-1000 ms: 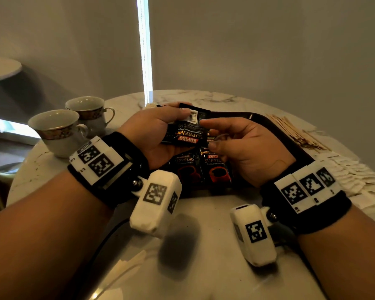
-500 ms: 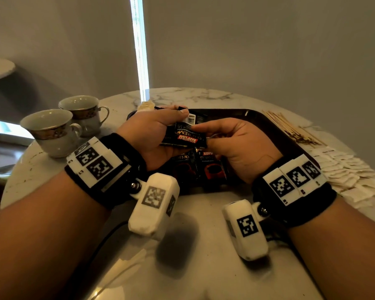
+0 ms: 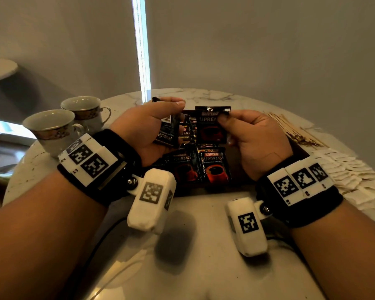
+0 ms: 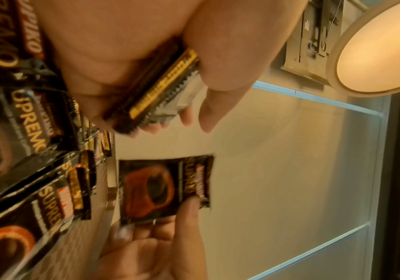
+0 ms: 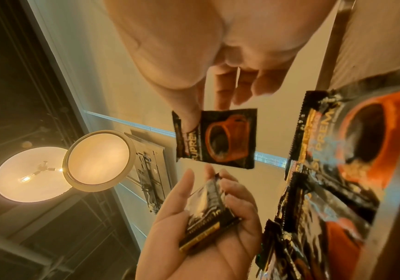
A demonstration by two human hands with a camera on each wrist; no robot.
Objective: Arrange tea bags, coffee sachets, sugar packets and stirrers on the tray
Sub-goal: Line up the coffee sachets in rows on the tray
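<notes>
Because the round white marble surface [image 3: 182, 245] carries every item, the dark rectangular tray [image 3: 299, 149] at its centre is the reference. Off-tray, white paper packets [image 3: 351, 169] lie at 3 o'clock and thin wooden stirrers [image 3: 294, 131] at 2 o'clock; two patterned ceramic cups [image 3: 52, 128] stand at 9 o'clock. Black foil coffee sachets [image 3: 214, 165] lie flat on the tray's near half. The left hand [image 3: 143, 131] clasps a small stack of sachets [image 3: 167, 131]. The right hand [image 3: 256, 139] pinches a single black sachet [image 3: 210, 126] by its top edge, long axis roughly vertical, directly above the laid row. Judgement: the right grip is nearer the open tray area toward 12 o'clock, so placement falls to it.
</notes>
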